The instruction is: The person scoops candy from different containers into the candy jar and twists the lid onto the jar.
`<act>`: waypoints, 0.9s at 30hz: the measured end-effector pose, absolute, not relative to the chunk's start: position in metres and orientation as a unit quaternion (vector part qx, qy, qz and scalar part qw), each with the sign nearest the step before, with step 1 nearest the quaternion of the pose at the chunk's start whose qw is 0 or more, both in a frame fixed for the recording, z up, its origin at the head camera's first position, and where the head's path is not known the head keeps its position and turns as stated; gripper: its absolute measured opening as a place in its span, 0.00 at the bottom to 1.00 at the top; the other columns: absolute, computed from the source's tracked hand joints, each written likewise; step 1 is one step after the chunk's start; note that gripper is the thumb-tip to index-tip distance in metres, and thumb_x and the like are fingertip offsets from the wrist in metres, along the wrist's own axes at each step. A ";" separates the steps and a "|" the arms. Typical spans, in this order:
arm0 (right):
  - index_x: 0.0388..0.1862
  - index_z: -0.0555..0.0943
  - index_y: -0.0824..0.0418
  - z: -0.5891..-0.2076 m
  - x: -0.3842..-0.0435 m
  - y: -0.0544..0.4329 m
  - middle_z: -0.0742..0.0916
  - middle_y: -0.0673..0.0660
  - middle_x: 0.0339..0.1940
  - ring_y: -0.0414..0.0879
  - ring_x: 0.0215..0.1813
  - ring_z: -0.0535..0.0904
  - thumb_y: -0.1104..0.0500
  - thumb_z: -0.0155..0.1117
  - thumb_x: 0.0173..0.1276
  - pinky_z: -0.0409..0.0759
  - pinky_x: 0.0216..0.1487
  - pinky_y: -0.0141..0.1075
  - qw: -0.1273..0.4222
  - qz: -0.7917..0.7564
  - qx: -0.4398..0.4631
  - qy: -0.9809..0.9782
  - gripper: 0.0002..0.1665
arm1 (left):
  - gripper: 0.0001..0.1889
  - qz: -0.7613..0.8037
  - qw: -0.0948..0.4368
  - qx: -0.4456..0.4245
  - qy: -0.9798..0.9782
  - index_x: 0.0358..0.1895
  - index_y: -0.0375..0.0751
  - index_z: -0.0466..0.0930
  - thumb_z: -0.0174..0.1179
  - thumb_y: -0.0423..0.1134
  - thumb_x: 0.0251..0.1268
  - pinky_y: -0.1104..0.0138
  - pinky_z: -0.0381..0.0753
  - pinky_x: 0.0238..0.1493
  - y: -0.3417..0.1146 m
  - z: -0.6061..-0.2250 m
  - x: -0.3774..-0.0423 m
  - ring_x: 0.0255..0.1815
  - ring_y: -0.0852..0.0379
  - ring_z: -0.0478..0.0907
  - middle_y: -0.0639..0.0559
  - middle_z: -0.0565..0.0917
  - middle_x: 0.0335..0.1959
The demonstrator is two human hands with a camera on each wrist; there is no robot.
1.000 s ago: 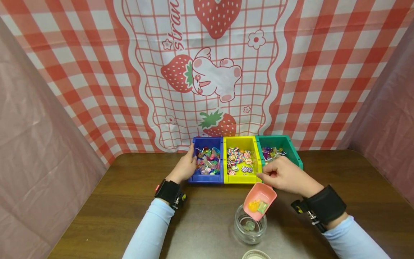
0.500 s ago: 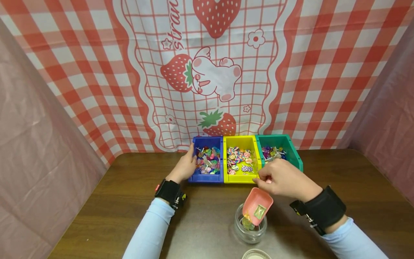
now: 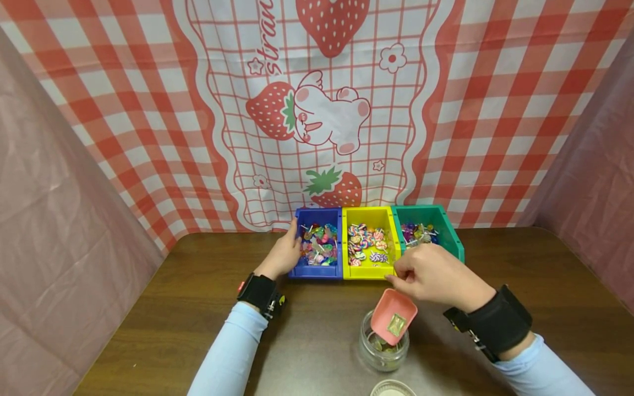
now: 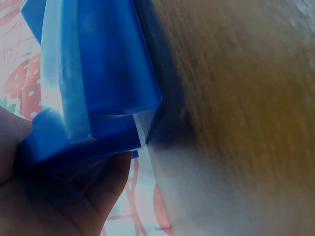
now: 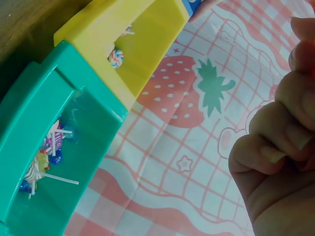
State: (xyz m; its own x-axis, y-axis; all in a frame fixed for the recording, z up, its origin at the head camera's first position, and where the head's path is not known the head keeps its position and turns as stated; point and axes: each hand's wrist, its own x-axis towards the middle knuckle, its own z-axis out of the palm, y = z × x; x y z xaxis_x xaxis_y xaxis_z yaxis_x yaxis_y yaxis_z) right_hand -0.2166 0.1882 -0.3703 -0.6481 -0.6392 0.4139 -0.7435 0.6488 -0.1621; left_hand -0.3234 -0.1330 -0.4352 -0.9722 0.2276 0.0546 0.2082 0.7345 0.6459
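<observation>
From my head, the light is even and fairly bright, and the blue bin (image 3: pixel 319 272) looks reasonably sharp; nearer me than that bin, the table (image 3: pixel 307 335) carries a pale, greyish sheen. My left wrist's view is softer and bluish — glare whitens the bin's rim, a dark shadow runs along the table just beside it, and my left hand (image 4: pixel 59 196), touching it, is dim and blurry. In my right wrist's view, my right hand (image 5: pixel 280 142), apart from the bin, is shaded and slightly soft.
</observation>
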 end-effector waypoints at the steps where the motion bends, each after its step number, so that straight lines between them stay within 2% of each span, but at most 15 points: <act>1: 0.09 0.63 0.42 -0.370 -0.216 0.188 0.58 0.36 0.14 0.31 0.17 0.57 0.51 0.77 0.56 0.58 0.21 0.29 0.163 0.160 0.388 -0.893 0.31 | 0.32 0.344 0.014 0.117 0.931 0.81 0.37 0.39 0.40 0.36 0.82 0.54 0.73 0.50 -0.133 -0.435 -0.323 0.50 0.46 0.77 0.33 0.66 0.72; 14: 0.11 0.63 0.42 -0.361 -0.211 0.190 0.59 0.37 0.16 0.31 0.19 0.59 0.53 0.78 0.56 0.60 0.22 0.29 0.170 0.163 0.386 -0.892 0.30 | 0.32 0.341 0.009 0.120 0.932 0.81 0.36 0.39 0.40 0.36 0.82 0.55 0.73 0.50 -0.133 -0.437 -0.324 0.49 0.46 0.77 0.33 0.66 0.72; 19: 0.11 0.65 0.41 -0.355 -0.214 0.202 0.63 0.36 0.15 0.31 0.19 0.60 0.56 0.77 0.57 0.62 0.22 0.29 0.204 0.184 0.370 -0.887 0.29 | 0.32 0.343 0.010 0.121 0.931 0.81 0.37 0.38 0.40 0.37 0.82 0.55 0.73 0.48 -0.133 -0.436 -0.324 0.46 0.46 0.77 0.33 0.67 0.71; 23: 0.12 0.67 0.42 -0.352 -0.221 0.216 0.62 0.36 0.12 0.33 0.16 0.59 0.53 0.73 0.63 0.59 0.19 0.30 0.243 0.184 0.314 -0.899 0.27 | 0.32 0.343 0.008 0.124 0.931 0.81 0.36 0.39 0.40 0.36 0.82 0.55 0.73 0.49 -0.133 -0.437 -0.324 0.46 0.46 0.78 0.32 0.67 0.71; 27: 0.13 0.66 0.47 -0.352 -0.227 0.233 0.61 0.41 0.10 0.38 0.13 0.58 0.43 0.66 0.69 0.55 0.19 0.34 0.241 0.163 0.216 -0.932 0.28 | 0.32 0.344 0.006 0.124 0.931 0.81 0.35 0.39 0.40 0.35 0.81 0.54 0.73 0.50 -0.134 -0.438 -0.324 0.50 0.45 0.77 0.32 0.65 0.72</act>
